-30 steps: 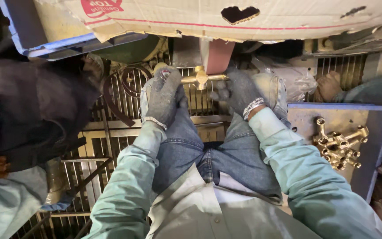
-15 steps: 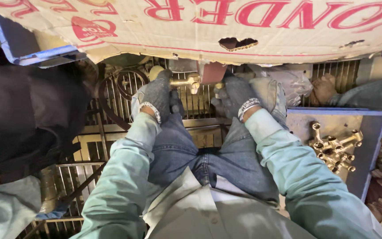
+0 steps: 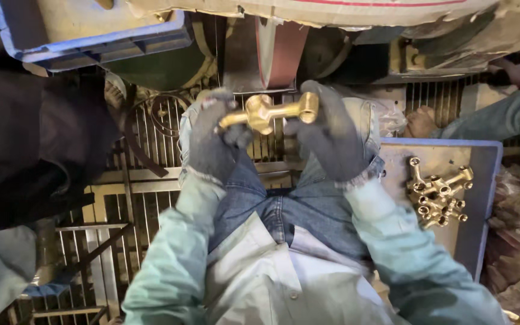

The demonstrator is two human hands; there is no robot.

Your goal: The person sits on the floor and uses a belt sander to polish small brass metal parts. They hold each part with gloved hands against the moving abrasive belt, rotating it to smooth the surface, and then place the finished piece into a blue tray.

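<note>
Now both gloved hands are up over the knees, forearms angled inward. Left hand (image 3: 212, 141) curls its fingers around one end of the brass fitting (image 3: 266, 112); right hand (image 3: 330, 139) pinches the opposite end, so the piece hangs crosswise between them, just below the sanding belt (image 3: 277, 48). Right of that grip, more brass fittings (image 3: 437, 192) lie on a blue tray (image 3: 482, 198).

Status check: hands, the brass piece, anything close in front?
Left hand and right hand, both gloved, gripping brass fitting by its ends. Fitting level above knees. Sanding belt just beyond it.
</note>
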